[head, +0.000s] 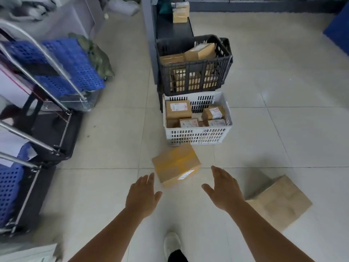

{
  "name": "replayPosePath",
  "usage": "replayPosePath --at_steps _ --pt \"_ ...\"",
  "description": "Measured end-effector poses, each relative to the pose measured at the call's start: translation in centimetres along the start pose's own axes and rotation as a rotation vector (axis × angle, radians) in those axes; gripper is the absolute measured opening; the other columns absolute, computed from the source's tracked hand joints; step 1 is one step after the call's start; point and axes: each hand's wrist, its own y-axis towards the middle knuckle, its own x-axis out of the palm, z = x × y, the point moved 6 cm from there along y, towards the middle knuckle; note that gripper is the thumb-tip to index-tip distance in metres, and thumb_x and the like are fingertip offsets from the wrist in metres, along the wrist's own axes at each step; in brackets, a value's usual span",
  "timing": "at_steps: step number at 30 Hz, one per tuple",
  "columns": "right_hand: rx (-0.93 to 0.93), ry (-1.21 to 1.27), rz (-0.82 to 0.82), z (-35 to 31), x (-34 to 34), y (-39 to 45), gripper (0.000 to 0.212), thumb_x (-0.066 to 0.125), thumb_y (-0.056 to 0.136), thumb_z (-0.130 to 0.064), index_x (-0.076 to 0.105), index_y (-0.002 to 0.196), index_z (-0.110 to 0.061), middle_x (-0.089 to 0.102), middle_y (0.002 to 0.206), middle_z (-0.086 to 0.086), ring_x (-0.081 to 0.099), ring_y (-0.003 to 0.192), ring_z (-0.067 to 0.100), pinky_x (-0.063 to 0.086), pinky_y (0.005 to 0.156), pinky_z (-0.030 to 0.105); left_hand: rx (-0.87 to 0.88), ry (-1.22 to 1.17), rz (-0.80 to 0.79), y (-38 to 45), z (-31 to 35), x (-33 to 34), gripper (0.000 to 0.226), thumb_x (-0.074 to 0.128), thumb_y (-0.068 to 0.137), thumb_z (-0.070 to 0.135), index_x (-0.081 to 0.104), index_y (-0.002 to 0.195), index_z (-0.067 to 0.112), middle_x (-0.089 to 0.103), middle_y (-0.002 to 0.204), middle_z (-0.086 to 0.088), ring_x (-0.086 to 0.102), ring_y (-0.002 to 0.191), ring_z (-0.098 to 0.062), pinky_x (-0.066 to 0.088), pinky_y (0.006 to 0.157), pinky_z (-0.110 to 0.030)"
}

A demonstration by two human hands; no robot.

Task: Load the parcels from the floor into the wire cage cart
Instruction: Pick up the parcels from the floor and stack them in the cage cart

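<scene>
While the taped parcel [176, 165] is lying on the floor tiles [105, 152] before the white crate [197, 136], both hands, left [141, 195] and right [225, 190], are being held open either side, fingers together, nothing gripped.

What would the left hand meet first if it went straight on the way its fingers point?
Probably the taped box on the floor: the left hand points at its near left corner, though depth is unclear.

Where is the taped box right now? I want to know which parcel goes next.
In the head view, the taped box lies on the floor at centre, just in front of the white crate, between and just beyond the open hands.
</scene>
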Motion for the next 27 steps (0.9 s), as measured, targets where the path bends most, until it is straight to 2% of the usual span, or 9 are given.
replayPosePath --at_steps 7,16,20,23,27 --pt "0.034 0.072 -0.075 3.5 4.8 12.6 0.075 0.042 0.098 -0.051 0.010 0.156 -0.016 0.017 0.162 0.001 0.015 0.148 0.018 0.018 0.118 0.033 -0.132 -0.102 -0.050 9.9 -1.0 5.3 0.071 0.038 0.098 0.047 0.009 0.154 0.013 0.024 0.157 -0.005 0.025 0.143 -0.019 0.024 0.115 -0.030" --pt "0.012 0.159 -0.174 7.3 16.8 28.2 0.084 0.047 0.095 -0.053 0.003 0.156 -0.017 0.017 0.162 0.003 0.023 0.146 0.023 0.028 0.115 0.039 -0.377 -0.322 -0.095 22.6 -2.9 18.9 0.075 0.041 0.098 0.045 0.004 0.153 0.011 0.030 0.154 -0.008 0.035 0.138 -0.023 0.034 0.109 -0.035" --pt "0.003 0.189 -0.221 8.6 22.0 33.7 0.089 0.050 0.094 -0.053 -0.002 0.156 -0.017 0.013 0.162 0.004 0.023 0.146 0.024 0.029 0.113 0.041 -0.477 -0.488 -0.047 27.9 -3.6 24.2 0.072 0.050 0.094 0.043 0.015 0.149 0.013 0.046 0.140 -0.008 0.052 0.123 -0.027 0.047 0.097 -0.040" --pt "0.017 0.242 -0.221 9.2 25.3 37.0 0.095 0.056 0.091 -0.053 -0.003 0.156 -0.017 0.016 0.161 0.006 0.026 0.145 0.027 0.032 0.112 0.042 -0.561 -0.593 0.004 30.8 -4.6 27.5 0.076 0.059 0.090 0.040 0.017 0.147 0.011 0.048 0.135 -0.010 0.056 0.115 -0.030 0.050 0.085 -0.040" --pt "0.056 0.357 -0.227 9.3 28.3 39.8 0.102 0.064 0.082 -0.057 0.000 0.154 -0.024 0.033 0.150 0.004 0.046 0.127 0.029 0.048 0.094 0.045 -0.642 -0.739 0.068 32.7 -5.9 30.4 0.082 0.075 0.073 0.043 0.024 0.132 0.017 0.052 0.119 -0.006 0.056 0.090 -0.026 0.046 0.058 -0.031"
